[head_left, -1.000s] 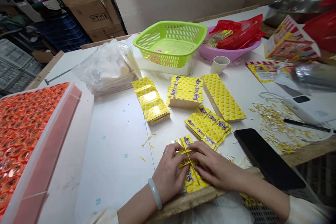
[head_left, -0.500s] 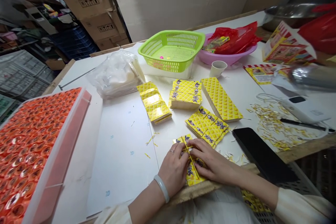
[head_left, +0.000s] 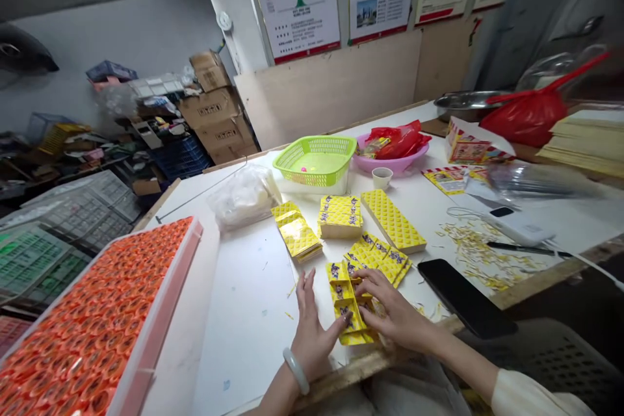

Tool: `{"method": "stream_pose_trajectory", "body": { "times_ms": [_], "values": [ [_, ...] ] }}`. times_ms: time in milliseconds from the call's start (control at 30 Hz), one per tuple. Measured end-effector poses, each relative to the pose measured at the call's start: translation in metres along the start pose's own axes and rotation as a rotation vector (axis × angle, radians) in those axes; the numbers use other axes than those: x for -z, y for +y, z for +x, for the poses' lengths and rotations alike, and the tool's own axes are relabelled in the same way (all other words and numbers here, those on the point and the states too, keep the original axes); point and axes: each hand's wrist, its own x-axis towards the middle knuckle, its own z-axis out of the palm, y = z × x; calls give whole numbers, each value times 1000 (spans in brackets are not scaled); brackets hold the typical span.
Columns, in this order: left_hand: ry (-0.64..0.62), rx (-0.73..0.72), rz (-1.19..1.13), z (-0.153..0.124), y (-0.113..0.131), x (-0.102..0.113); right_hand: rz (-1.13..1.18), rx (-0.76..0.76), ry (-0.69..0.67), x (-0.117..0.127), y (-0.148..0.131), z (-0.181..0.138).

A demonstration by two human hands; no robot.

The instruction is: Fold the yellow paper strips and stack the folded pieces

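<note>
A yellow printed card sheet (head_left: 343, 300) with small dark figures lies at the table's near edge, its middle raised along a lengthwise fold. My left hand (head_left: 314, 325), a pale bangle on its wrist, is open beside it; its fingers are spread upward and the thumb touches the sheet's left half. The curled fingers of my right hand (head_left: 390, 309) grip the sheet's right half near the fold, covering part of it. Just beyond are a fanned pile of similar sheets (head_left: 383, 257), a squared stack (head_left: 340, 218), a patterned yellow block (head_left: 394, 221) and a glossy yellow pile (head_left: 296, 231).
To the left stands a clear bin (head_left: 160, 312) of orange round pieces. A plastic bag (head_left: 244, 198), green basket (head_left: 316, 159), purple basin (head_left: 390, 162) and paper cup (head_left: 381, 177) stand farther back. A black phone (head_left: 465, 296), power bank (head_left: 519, 226), pen (head_left: 526, 249) and paper scraps (head_left: 480, 253) lie right.
My left hand has moved off the fold to the left, its fingers spreading. The sheet's left half shows more. My right hand stays on the sheet. The camera has tilted up, bringing wall posters into view.
</note>
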Motion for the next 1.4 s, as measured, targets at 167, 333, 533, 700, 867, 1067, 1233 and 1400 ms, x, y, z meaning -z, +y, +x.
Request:
{"method": "stream_pose_trajectory", "body": {
  "times_ms": [167, 333, 533, 700, 867, 1067, 1233, 1400],
  "values": [
    [-267, 269, -732, -2, 24, 12, -153, 163, 170, 6, -32, 7],
    [-316, 352, -935, -12, 48, 20, -229, 283, 80, 20, -47, -9],
    [-476, 434, -959, -23, 64, 4, -301, 192, 104, 26, -52, -55],
    [-674, 397, -734, -27, 59, -19, -276, -98, 321, 4, -53, -121],
    [-557, 349, -417, -8, 35, -25, -409, -531, 675, -39, 4, -225],
    [-305, 417, -314, 45, 30, -26, -577, -911, 760, -78, 124, -322],
    [-153, 423, 79, 89, 24, -44, -461, -942, 772, -106, 168, -312],
    [-109, 458, 294, 125, 15, -49, -309, -1028, 773, -129, 185, -297]
  ]
}}
